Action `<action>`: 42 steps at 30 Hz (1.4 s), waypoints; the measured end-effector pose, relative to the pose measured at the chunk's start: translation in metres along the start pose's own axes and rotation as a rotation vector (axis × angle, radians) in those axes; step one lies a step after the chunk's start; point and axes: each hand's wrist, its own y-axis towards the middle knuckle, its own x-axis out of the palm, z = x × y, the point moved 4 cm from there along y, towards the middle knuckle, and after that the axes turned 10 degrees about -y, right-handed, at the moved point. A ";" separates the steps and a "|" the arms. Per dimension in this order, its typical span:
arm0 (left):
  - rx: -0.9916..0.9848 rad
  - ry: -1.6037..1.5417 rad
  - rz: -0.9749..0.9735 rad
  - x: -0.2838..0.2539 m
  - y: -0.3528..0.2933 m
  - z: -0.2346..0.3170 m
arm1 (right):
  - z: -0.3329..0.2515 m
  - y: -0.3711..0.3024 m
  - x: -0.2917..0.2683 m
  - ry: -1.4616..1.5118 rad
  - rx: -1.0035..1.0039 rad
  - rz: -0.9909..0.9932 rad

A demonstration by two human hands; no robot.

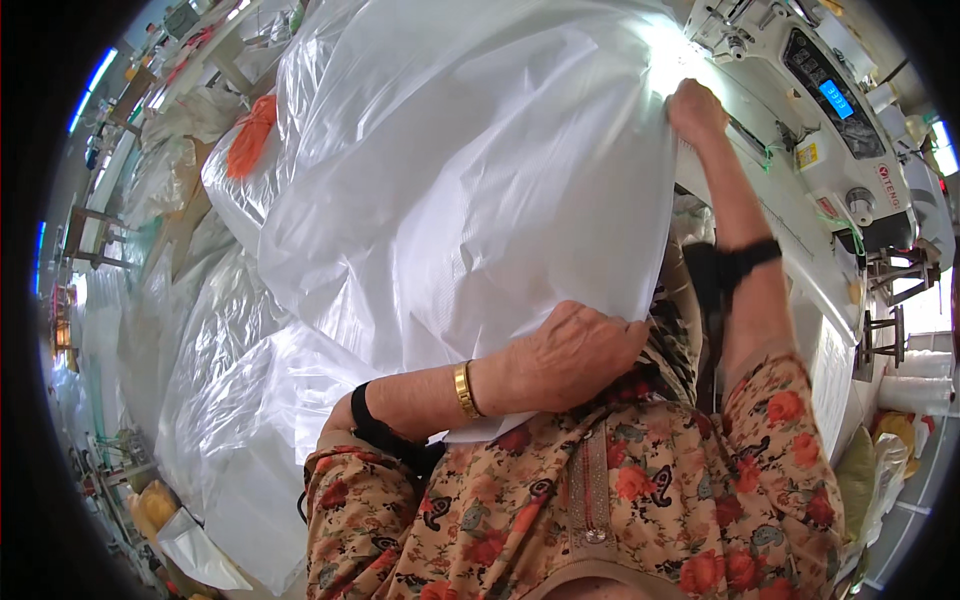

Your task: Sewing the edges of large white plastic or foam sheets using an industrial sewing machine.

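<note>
A large white, translucent plastic sheet (520,200) spreads across the middle of the view, creased and shiny. My left hand (590,350) is curled into a fist at its near right edge, close to my body, with the sheet's border gripped in the fingers. Further away, my right hand (697,112) pinches the same edge beside the sewing machine (840,130). Bright light there washes out the needle area, so the stitching point cannot be made out. Between the two hands the edge runs fairly straight and taut.
Heaps of clear plastic (215,370) lie to the left, with an orange bundle (251,137) on top. The machine's white table (800,260) runs along the right. Beyond it stand a dark stool (882,335) and white rolls (915,393).
</note>
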 end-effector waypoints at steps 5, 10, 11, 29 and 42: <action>0.045 0.063 0.086 0.018 -0.006 -0.012 | -0.017 -0.078 -0.016 -0.023 -0.093 0.044; 0.018 0.059 0.007 0.026 0.000 -0.017 | -0.018 -0.076 -0.019 -0.069 -0.148 0.012; 0.061 0.178 0.092 0.028 -0.001 -0.019 | -0.019 -0.073 -0.020 -0.069 -0.145 0.015; -0.076 0.062 0.250 0.002 0.075 -0.076 | -0.010 0.024 -0.003 -0.093 -0.136 0.107; -0.124 -0.460 0.333 0.000 0.066 -0.059 | -0.013 -0.095 -0.013 0.054 -0.076 0.153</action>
